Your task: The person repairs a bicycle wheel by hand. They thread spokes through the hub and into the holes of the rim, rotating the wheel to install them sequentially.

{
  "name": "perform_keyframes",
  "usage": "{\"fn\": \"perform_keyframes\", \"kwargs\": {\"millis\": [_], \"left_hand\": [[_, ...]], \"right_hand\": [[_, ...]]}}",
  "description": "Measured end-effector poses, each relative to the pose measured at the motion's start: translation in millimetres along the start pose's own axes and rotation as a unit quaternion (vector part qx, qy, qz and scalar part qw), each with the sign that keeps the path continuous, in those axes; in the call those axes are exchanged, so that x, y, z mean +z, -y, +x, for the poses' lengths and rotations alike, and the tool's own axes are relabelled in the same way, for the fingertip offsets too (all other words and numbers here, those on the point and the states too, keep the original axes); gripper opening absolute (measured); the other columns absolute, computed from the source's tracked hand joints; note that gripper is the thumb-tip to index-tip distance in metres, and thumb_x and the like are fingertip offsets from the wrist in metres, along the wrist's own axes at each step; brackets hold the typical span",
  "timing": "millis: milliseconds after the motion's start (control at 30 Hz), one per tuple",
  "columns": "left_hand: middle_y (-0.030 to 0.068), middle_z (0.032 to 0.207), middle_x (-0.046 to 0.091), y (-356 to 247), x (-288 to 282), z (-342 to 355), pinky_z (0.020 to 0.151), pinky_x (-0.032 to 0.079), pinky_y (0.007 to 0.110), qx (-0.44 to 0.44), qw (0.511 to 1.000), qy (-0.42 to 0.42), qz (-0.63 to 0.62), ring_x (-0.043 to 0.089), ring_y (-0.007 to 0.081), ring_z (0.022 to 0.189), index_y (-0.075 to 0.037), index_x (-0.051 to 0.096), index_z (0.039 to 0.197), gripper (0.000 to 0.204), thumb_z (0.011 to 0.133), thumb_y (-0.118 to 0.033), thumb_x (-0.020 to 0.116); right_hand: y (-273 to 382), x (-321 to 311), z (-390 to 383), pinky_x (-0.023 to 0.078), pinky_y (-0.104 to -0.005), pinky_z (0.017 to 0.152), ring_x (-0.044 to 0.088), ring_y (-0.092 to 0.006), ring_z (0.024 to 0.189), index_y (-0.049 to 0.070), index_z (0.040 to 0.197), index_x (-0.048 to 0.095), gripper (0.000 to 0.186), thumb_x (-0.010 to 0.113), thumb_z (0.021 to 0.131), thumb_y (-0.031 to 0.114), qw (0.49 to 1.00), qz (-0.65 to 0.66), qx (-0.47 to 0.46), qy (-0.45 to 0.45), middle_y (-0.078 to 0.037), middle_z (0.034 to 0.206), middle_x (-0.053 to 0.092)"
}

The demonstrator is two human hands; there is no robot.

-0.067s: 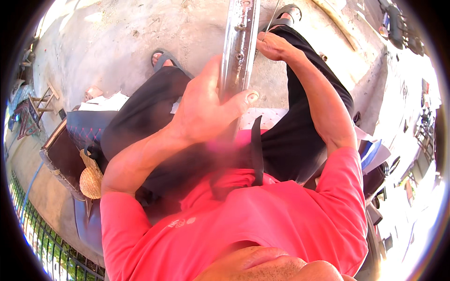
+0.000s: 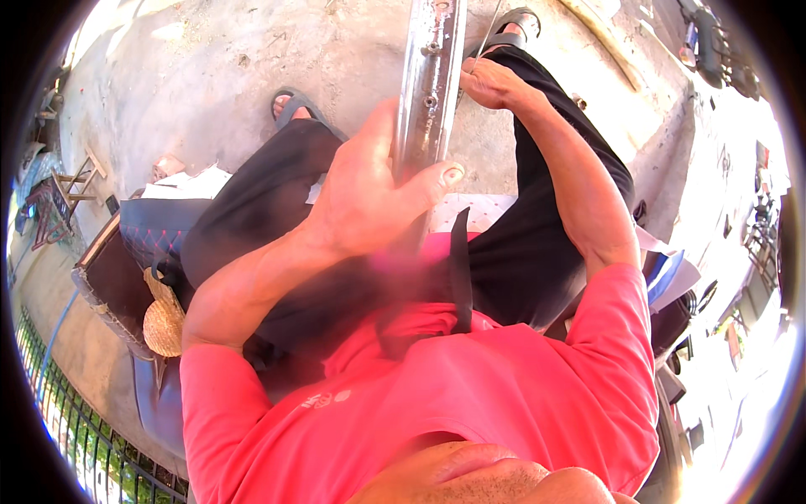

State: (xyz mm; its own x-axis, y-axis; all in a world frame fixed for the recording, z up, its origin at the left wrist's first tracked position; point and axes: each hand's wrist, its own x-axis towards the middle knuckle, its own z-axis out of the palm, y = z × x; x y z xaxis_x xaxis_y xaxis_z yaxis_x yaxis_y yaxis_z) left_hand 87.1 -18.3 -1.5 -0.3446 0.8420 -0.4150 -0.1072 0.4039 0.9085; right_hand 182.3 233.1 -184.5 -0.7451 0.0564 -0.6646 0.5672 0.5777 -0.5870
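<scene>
A shiny metal wheel rim (image 2: 430, 76) with spoke holes stands edge-on between my knees and runs out of the top of the view. My left hand (image 2: 369, 197) is wrapped around its lower part, thumb across the front. My right hand (image 2: 491, 84) is higher up at the rim's right side, fingers pinched on a thin wire spoke (image 2: 489, 29). I sit in a pink shirt and black trousers, with sandalled feet on the concrete.
A dark padded seat (image 2: 143, 252) with a round woven straw piece (image 2: 164, 328) is at my left. Papers (image 2: 189, 185) lie on the concrete floor (image 2: 210, 76). A green metal fence (image 2: 67, 420) runs along the lower left. Dark clutter (image 2: 714, 42) sits top right.
</scene>
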Motion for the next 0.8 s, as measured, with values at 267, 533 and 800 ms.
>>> {"fn": "perform_keyframes", "kwargs": {"millis": [267,533,800], "left_hand": [[0.0033,0.105,0.063,3.1,-0.3,2.7,0.086,0.048,0.029,0.014,1.0,0.013,-0.008,0.057,0.0113,0.094,-0.002,0.052,0.13,0.051,0.091,-0.024,0.076],[0.0036,0.108,0.063,1.2,-4.4,2.2,0.088,0.049,0.03,0.003,1.0,0.023,0.0,0.058,0.0118,0.097,-0.002,0.052,0.13,0.051,0.091,-0.023,0.076],[0.0041,0.108,0.064,1.9,-7.6,3.4,0.09,0.049,0.031,0.006,1.0,0.019,-0.001,0.059,0.0126,0.098,-0.001,0.052,0.13,0.054,0.09,-0.028,0.077]], "right_hand": [[2.1,1.6,-2.8,0.047,-0.0444,0.1,0.064,-0.0381,0.117,0.012,0.127,0.069,0.07,0.031,0.1,0.065,0.994,-0.086,0.051,-0.033,-0.02,0.12,0.071],[6.0,-7.1,-2.0,0.05,-0.0422,0.092,0.069,-0.0339,0.102,0.013,0.115,0.073,0.047,0.044,0.101,0.047,0.996,-0.004,0.021,-0.081,-0.017,0.112,0.074],[17.6,-12.8,7.3,0.048,-0.0312,0.091,0.064,-0.0168,0.099,0.004,0.114,0.075,0.04,0.048,0.101,0.031,0.863,0.438,-0.002,-0.251,-0.005,0.102,0.07]]}}
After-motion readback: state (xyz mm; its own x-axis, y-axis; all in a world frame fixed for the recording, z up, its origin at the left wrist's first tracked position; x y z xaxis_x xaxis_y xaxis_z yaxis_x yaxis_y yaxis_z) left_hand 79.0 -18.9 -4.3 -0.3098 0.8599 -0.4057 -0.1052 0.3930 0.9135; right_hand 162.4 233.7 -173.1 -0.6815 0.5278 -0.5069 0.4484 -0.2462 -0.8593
